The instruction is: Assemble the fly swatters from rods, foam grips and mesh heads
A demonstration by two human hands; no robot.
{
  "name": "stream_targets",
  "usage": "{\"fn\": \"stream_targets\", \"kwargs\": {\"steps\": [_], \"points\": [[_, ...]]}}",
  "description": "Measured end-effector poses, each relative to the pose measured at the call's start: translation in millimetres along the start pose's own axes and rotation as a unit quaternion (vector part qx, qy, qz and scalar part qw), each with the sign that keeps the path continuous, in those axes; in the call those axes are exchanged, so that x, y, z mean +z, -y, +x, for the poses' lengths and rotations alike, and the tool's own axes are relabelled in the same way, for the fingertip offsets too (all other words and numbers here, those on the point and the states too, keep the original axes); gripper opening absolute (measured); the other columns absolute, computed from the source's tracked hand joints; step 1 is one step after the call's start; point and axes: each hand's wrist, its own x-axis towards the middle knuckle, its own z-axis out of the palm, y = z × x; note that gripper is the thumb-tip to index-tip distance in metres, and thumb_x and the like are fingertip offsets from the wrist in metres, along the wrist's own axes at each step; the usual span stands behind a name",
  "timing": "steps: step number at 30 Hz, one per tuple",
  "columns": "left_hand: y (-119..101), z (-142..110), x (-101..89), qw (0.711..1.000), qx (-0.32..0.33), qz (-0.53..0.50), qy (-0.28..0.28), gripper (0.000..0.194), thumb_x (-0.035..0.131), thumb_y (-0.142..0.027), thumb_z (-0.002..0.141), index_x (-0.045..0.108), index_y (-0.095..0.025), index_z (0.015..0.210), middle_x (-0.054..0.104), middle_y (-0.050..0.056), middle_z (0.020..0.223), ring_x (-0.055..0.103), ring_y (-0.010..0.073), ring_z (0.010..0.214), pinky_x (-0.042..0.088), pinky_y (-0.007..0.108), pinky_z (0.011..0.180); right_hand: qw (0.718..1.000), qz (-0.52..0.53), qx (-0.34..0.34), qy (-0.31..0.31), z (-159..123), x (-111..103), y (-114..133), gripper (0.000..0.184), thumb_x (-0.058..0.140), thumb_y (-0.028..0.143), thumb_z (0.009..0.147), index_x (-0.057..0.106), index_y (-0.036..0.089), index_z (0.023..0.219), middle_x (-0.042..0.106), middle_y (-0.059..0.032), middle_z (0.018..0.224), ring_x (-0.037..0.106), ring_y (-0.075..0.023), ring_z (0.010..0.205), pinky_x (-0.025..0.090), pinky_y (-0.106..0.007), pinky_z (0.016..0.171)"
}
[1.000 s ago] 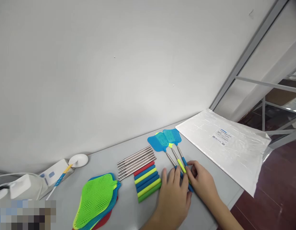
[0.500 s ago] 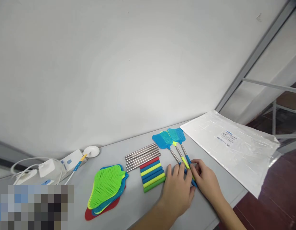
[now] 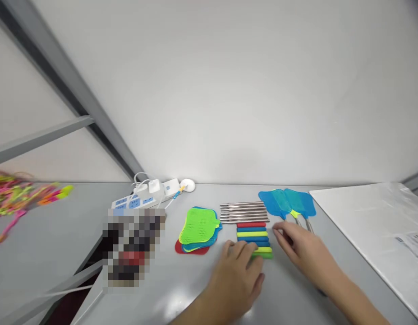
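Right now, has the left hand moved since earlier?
Yes, the left hand moved leftward, from the metal-shafted blue flyswatters to the row of multicoloured tubes.

Power strip (image 3: 134, 201), white, plugs and cables attached — against the wall (image 3: 229, 99); round white disc (image 3: 187, 185) beside it; colourful stringy items (image 3: 16, 194) — far left, blurred.

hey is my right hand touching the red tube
Apart. The head view shows a strip of grey table between the right hand and the red tube.
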Motion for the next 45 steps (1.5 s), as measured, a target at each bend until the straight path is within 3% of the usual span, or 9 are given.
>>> {"fn": "stream_targets", "kwargs": {"steps": [5, 9, 17, 26, 29, 32, 35, 39, 45], "points": [[13.9, -21.1, -11.4, 0.993, -0.119, -0.014, -0.016, 0.018, 0.048, -0.024, 0.095, 0.060, -0.022, 0.108, 0.060, 0.008, 0.116, 0.053, 0.0258, 0.099, 0.039, 0.042, 0.079, 0.988, -0.051, -0.108, 0.099, 108.9, 10.9, 26.6, 0.027, 0.042, 0.025, 0.097, 0.068, 0.021, 0.089, 0.070, -0.0074, 0.089, 0.065, -0.0217, 0.083, 0.043, -0.029, 0.067], [16.0, -30.4, -6.2, 0.990, -0.140, -0.024, -0.021, 0.013, 0.051, -0.024, 0.094, 0.061, -0.022, 0.102, 0.059, 0.006, 0.105, 0.053, 0.0238, 0.092, 0.039, 0.038, 0.073, 0.975, -0.040, -0.154, 0.153, 155.4, 28.0, 32.9, 0.021, 0.052, 0.026, 0.092, 0.073, 0.024, 0.094, 0.072, -0.0067, 0.096, 0.066, -0.0209, 0.085, 0.043, -0.028, 0.068], [18.6, -29.3, 0.3, 0.990, -0.132, -0.042, 0.001, 0.013, 0.053, -0.027, 0.095, 0.059, -0.024, 0.106, 0.058, 0.004, 0.105, 0.052, 0.0229, 0.091, 0.039, 0.037, 0.072, 0.962, -0.042, -0.177, 0.204, 166.8, 39.2, 26.8, 0.020, 0.054, 0.026, 0.089, 0.073, 0.025, 0.095, 0.073, -0.0033, 0.088, 0.065, -0.0187, 0.076, 0.040, -0.026, 0.062], [15.4, -31.6, 11.0, 0.995, -0.098, -0.017, -0.026, 0.007, 0.061, -0.025, 0.091, 0.058, -0.021, 0.096, 0.061, 0.003, 0.105, 0.053, 0.0207, 0.090, 0.038, 0.036, 0.074, 0.964, -0.108, -0.182, 0.158, 168.9, 26.4, 39.2, 0.010, 0.060, 0.017, 0.077, 0.066, 0.020, 0.084, 0.072, -0.0069, 0.084, 0.063, -0.0205, 0.071, 0.039, -0.029, 0.066], [16.0, -31.1, 13.5, 0.995, -0.087, -0.016, -0.038, 0.008, 0.063, -0.023, 0.090, 0.058, -0.021, 0.094, 0.063, 0.002, 0.101, 0.054, 0.0203, 0.088, 0.037, 0.036, 0.071, 0.974, -0.134, -0.153, 0.095, 157.0, -5.5, 42.1, 0.011, 0.056, 0.018, 0.081, 0.061, 0.019, 0.090, 0.068, -0.0065, 0.074, 0.061, -0.0217, 0.068, 0.040, -0.034, 0.072], [15.4, -30.9, 10.9, 0.996, -0.078, -0.023, -0.044, 0.005, 0.058, -0.015, 0.091, 0.058, -0.020, 0.091, 0.064, 0.001, 0.094, 0.055, 0.0181, 0.084, 0.036, 0.035, 0.069, 0.988, -0.122, -0.099, 0.000, 122.3, -44.2, 44.3, 0.013, 0.048, 0.026, 0.088, 0.054, 0.021, 0.098, 0.063, -0.0040, 0.069, 0.059, -0.0223, 0.068, 0.040, -0.033, 0.064], [13.4, -32.0, 3.9, 0.995, -0.075, -0.040, -0.054, 0.013, 0.050, -0.012, 0.094, 0.059, -0.020, 0.090, 0.064, 0.000, 0.088, 0.056, 0.0153, 0.079, 0.036, 0.033, 0.069, 0.983, 0.051, -0.018, -0.176, 69.5, -69.2, 48.1, 0.014, 0.056, 0.033, 0.086, 0.053, 0.024, 0.095, 0.063, -0.0002, 0.077, 0.052, -0.0143, 0.054, 0.038, -0.027, 0.051], [11.4, -32.4, -4.7, 0.991, -0.106, -0.063, -0.049, 0.016, 0.063, -0.032, 0.090, 0.060, -0.021, 0.103, 0.064, 0.003, 0.103, 0.057, 0.0196, 0.091, 0.040, 0.035, 0.077, 0.931, 0.169, 0.009, -0.323, 3.3, -68.0, 53.2, 0.013, 0.061, 0.032, 0.084, 0.057, 0.024, 0.093, 0.062, -0.0002, 0.079, 0.059, -0.0166, 0.069, 0.045, -0.029, 0.061], [13.1, -30.2, -3.4, 0.985, -0.164, -0.051, -0.026, 0.014, 0.065, -0.021, 0.085, 0.062, -0.022, 0.099, 0.059, 0.005, 0.103, 0.054, 0.0232, 0.091, 0.040, 0.036, 0.074, 0.919, 0.220, 0.033, -0.324, -42.8, -47.9, 48.7, 0.008, 0.060, 0.026, 0.086, 0.059, 0.024, 0.094, 0.061, -0.0010, 0.080, 0.057, -0.0166, 0.069, 0.047, -0.028, 0.061]]}}
